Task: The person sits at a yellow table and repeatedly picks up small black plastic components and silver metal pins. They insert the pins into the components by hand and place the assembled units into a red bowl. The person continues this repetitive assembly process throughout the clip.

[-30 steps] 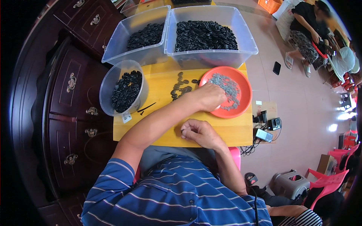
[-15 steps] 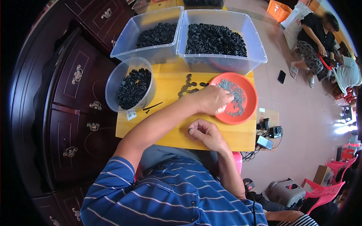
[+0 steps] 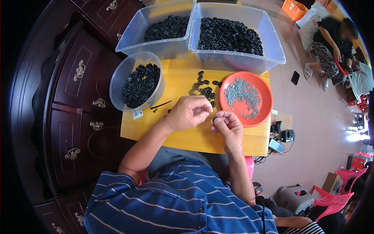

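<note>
My left hand [image 3: 187, 113] hovers over the near part of the yellow table, fingertips pinched together. Whatever they hold is too small to make out. Close beside it on the right, my right hand [image 3: 229, 126] grips a small black oval piece [image 3: 214, 117] between thumb and fingers. Just beyond both hands lie several loose black oval pieces [image 3: 206, 92]. A round red plate [image 3: 266, 111] with a heap of small silvery metal pins [image 3: 242, 93] stands to the right of them.
Two clear bins [image 3: 255, 64] [image 3: 163, 50] of black pieces stand at the back. A round clear tub [image 3: 117, 87] of them is on the left, near a thin black strip [image 3: 161, 104]. Drawers [image 3: 78, 113] flank the table. Someone [image 3: 331, 43] sits at the far right.
My left hand has come back from the red plate toward me and left. My right hand has moved up and right with the black oval piece, meeting it.
</note>
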Tool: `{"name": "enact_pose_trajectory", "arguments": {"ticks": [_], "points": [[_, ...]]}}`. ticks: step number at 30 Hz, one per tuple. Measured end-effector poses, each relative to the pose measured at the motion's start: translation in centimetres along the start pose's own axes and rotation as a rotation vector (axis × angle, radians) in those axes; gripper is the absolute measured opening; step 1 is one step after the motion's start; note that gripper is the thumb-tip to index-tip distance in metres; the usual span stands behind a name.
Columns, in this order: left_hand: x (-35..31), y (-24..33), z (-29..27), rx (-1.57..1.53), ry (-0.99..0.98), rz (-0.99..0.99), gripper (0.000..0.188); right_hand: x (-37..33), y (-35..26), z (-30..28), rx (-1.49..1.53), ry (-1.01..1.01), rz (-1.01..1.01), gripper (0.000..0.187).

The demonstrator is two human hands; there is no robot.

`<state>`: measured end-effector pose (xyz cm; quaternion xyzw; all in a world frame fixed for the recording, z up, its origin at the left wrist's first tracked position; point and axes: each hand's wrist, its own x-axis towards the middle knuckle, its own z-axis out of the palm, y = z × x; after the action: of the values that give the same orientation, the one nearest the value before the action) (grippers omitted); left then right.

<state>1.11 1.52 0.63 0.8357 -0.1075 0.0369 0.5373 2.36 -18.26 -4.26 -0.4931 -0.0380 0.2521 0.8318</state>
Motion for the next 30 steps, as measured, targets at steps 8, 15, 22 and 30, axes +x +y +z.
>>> {"name": "enact_pose_trajectory", "arguments": {"ticks": [8,15,22,30], "points": [[-0.84,-0.11,0.79,-0.001,0.007,-0.019,0.019,-0.07,0.35,0.19,-0.031,0.011,-0.026,0.017],[-1.06,0.26,0.64,0.026,-0.011,-0.041,0.021,-0.01,0.5,0.04,-0.036,-0.023,-0.03,0.016],[-0.96,0.55,0.64,0.042,-0.009,-0.031,0.019,-0.04,0.43,0.16,-0.066,-0.015,-0.038,0.014],[-1.12,0.78,0.48,0.052,-0.011,-0.031,0.021,0.0,0.63,0.03,-0.08,-0.01,-0.058,0.014]]}}
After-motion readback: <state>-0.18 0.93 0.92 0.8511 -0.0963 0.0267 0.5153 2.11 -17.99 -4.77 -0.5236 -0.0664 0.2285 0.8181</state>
